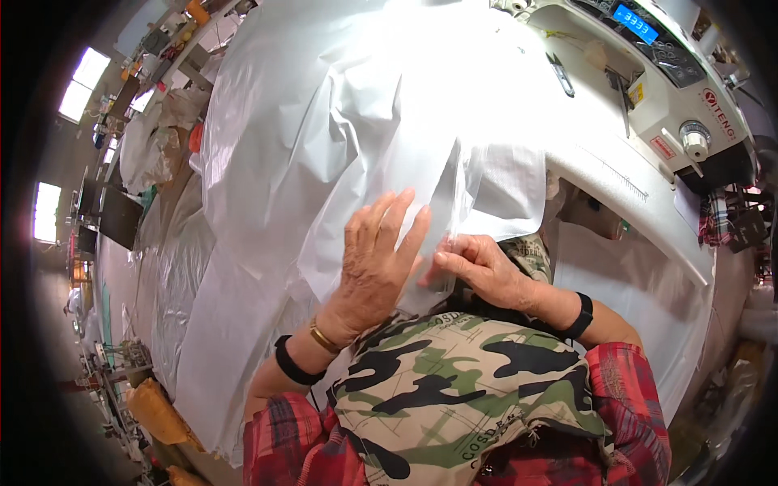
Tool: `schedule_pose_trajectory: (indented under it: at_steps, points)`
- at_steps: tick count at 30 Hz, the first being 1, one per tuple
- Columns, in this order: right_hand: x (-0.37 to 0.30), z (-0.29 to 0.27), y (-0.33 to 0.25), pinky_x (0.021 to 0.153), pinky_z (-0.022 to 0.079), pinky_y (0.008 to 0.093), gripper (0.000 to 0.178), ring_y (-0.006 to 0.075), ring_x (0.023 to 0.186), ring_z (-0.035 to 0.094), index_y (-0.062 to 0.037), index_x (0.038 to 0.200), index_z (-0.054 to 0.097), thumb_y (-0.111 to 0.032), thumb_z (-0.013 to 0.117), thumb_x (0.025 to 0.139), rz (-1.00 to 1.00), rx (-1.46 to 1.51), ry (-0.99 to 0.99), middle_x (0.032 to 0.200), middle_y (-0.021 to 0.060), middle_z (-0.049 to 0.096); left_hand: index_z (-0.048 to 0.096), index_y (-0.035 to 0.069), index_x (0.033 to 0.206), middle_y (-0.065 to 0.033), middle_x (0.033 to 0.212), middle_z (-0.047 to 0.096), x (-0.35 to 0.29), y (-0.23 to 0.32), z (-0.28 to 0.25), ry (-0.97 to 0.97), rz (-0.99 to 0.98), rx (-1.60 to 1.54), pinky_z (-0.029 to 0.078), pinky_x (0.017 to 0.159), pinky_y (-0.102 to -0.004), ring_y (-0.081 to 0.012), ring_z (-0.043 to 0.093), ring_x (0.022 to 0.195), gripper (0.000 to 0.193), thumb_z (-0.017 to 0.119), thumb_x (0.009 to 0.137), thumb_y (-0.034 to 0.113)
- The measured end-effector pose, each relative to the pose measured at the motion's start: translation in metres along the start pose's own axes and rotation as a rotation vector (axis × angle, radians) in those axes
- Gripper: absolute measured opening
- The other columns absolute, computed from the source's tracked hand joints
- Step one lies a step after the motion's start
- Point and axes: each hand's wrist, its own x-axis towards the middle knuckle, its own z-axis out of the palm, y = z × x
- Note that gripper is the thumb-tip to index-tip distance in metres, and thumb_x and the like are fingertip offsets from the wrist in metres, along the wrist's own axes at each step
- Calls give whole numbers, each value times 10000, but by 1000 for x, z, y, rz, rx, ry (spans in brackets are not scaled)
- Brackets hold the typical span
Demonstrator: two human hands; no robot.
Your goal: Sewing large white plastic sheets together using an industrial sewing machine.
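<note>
A large, glossy white sheet [267,162], plastic-like and wrinkled, spreads over the work table and hangs down toward my lap. My left hand [377,255] lies on it with fingers stretched out and slightly apart, pointing away from me. Just right of it, my right hand [486,271] is closed, thumb against fingers, on the near edge of the sheet. A narrow folded strip of the sheet runs up and away from that pinch. The right fingertips are partly hidden behind the see-through edge.
At the far right stands a white sewing machine [685,113] with a lit display and a dial. Thread snips [561,74] lie on its white table [600,162], which has a ruler scale. Clear plastic [174,283] heaps up at left, with a yellow bundle [162,413] below.
</note>
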Motion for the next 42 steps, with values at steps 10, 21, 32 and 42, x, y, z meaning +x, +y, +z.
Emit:
schedule_pose_trajectory:
  at_steps: [10, 21, 32, 42]
  points:
    - [-10, 12, -19, 667, 507, 294, 306, 102, 709, 620, 35, 861, 643, -205, 515, 1001, 30, -286, 68, 756, 83, 695, 550, -10, 1223, -126, 1056, 593, -11, -21, 48, -155, -272, -46, 467, 747, -382, -312, 576, 917, 484, 654, 752, 26]
    - [-6, 21, -43, 593, 532, 318, 260, 199, 611, 671, 16, 851, 604, -198, 543, 986, -80, -526, 186, 702, 115, 688, 619, -39, 828, -18, 620, 498, 39, -27, -38, -178, -551, -1109, 353, 525, -241, -50, 421, 606, 128, 627, 908, 60]
    - [-5, 32, -36, 545, 489, 454, 276, 374, 572, 610, -17, 798, 538, -250, 567, 944, -158, -979, -81, 579, 167, 561, 588, -15, 1032, 46, 726, 555, 6, -19, 14, -414, -562, -1275, 374, 586, -184, -10, 438, 670, 114, 557, 962, 68]
    - [7, 45, -38, 535, 481, 467, 262, 375, 541, 604, -12, 737, 545, -217, 579, 897, -178, -1039, -181, 558, 159, 561, 563, 1, 1040, 44, 593, 473, 11, -16, 20, -297, -659, -1296, 302, 501, -210, -11, 362, 575, 169, 583, 957, 147]
